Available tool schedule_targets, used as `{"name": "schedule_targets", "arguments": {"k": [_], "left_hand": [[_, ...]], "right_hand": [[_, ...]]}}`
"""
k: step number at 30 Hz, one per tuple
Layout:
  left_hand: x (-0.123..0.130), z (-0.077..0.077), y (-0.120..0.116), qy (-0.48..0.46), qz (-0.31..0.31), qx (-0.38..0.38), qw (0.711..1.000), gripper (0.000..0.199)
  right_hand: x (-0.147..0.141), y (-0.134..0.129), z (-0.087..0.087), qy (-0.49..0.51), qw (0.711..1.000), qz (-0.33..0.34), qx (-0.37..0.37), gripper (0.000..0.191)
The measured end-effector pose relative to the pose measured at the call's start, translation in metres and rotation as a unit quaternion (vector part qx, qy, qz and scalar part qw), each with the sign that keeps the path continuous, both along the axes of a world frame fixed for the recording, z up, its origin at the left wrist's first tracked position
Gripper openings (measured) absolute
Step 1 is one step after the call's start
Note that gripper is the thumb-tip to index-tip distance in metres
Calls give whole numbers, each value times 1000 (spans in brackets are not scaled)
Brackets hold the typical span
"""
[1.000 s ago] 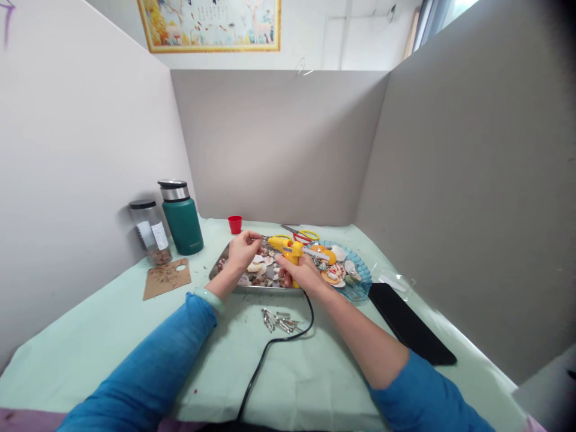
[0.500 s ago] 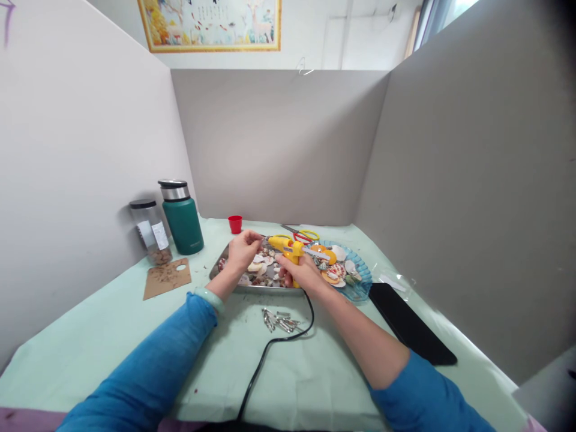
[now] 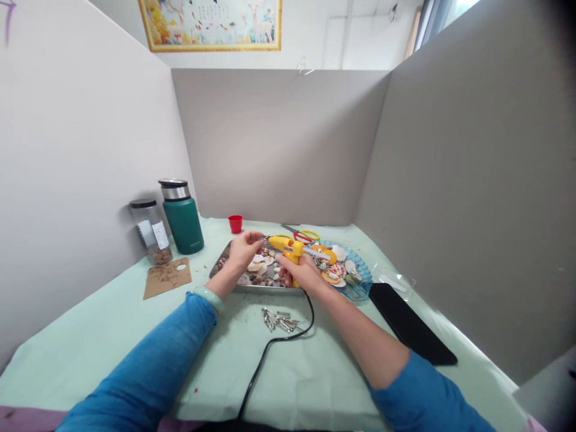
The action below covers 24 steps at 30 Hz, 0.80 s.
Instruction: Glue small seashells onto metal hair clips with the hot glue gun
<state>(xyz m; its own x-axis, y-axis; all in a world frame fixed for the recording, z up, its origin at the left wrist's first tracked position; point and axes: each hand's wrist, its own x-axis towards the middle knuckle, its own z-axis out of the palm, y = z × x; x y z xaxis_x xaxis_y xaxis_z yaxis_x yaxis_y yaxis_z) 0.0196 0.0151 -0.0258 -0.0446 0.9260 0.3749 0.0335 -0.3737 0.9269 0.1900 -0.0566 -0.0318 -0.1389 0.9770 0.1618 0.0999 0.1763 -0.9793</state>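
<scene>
My right hand (image 3: 302, 271) is wrapped round a yellow hot glue gun (image 3: 288, 247) with a glue stick in its back end and a black cord (image 3: 275, 341) trailing toward me. The gun's nozzle points left, close to the fingertips of my left hand (image 3: 245, 247). Those fingers are pinched together on something too small to make out. Both hands hover over a metal tray (image 3: 265, 290) of assorted seashells (image 3: 258, 267). Right of the gun, a blue fluted plate (image 3: 362, 282) holds larger shells, orange and white among them.
Several metal clips (image 3: 279, 321) lie before the tray. Scissors (image 3: 306, 235) and a red cup (image 3: 235, 224) stand behind. At left are a green bottle (image 3: 183, 222), a clear jar (image 3: 153, 237) and brown card (image 3: 167, 278); at right, a black flat object (image 3: 411, 321). Grey panels (image 3: 279, 144) enclose the table.
My left hand has shifted very slightly at the nozzle, its fingertips a touch closer to it. The glue gun and my right hand look unmoved.
</scene>
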Motion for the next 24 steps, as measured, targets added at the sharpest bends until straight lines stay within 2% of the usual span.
{"name": "schedule_targets", "arguments": {"k": [5,10,24], "left_hand": [[1,3,-3,-33,-34,-37,998,34],[0,6,-6,-50,-59,-56,995,39],[1,5,-5,-30,-49,-30,998,29]], "right_hand": [[0,-3,4,-6,1000,-3,-6,33],[1,-1,1,-23,1000,3,3,37],[-1,-4,4,-13,1000,-1,-4,34]]}}
